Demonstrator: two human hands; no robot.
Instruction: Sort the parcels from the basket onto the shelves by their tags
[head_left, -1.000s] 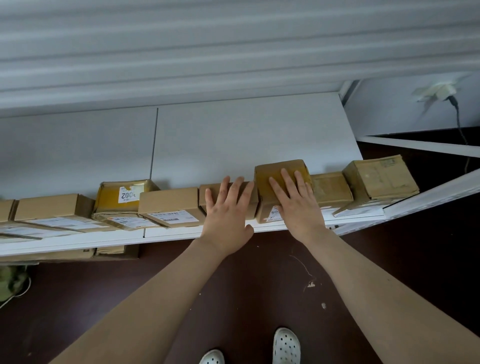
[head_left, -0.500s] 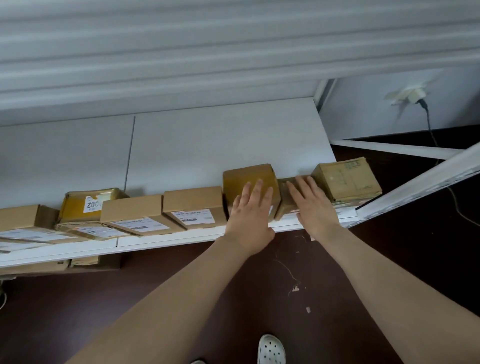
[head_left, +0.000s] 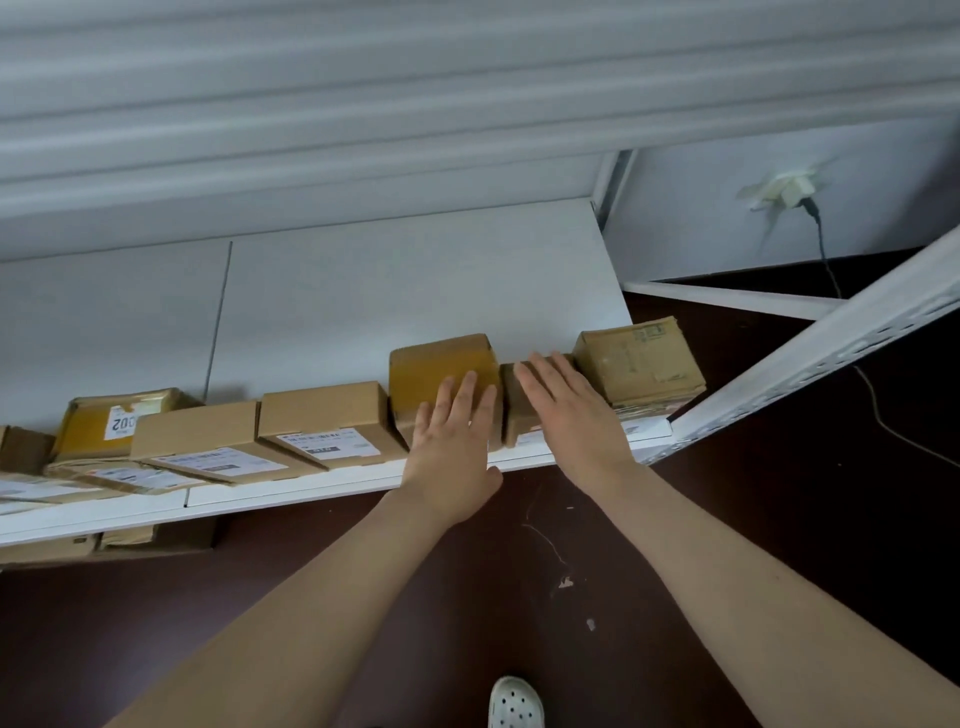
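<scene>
**Cardboard row meets two flat hands on white shelf (head_left: 311, 491)**

At centre frame, a tall tape-wrapped parcel (head_left: 441, 371) stands near the shelf's front edge. The person's left hand (head_left: 452, 457) lies against its near face, fingers straight and close together, gripping nothing. Just right of it sits a lower brown parcel (head_left: 514, 421), mostly covered by the right hand (head_left: 576, 423), whose fingers are likewise extended and flat along its top. A larger worn box (head_left: 641, 364) closes the row at the right end, beside a slotted white upright (head_left: 831, 353). Leftward, a labelled box (head_left: 327, 421) and a second labelled box (head_left: 208, 439) run toward the frame's left edge, ahead of a yellow-taped parcel with a white numbered tag (head_left: 119, 421). Below the shelf spreads a dark maroon floor (head_left: 675, 545), with a white perforated shoe (head_left: 514, 706) at bottom centre. In the upper right, a wall socket (head_left: 784, 189) carries a plug, and a dark cable (head_left: 826, 260) drops from it.
</scene>
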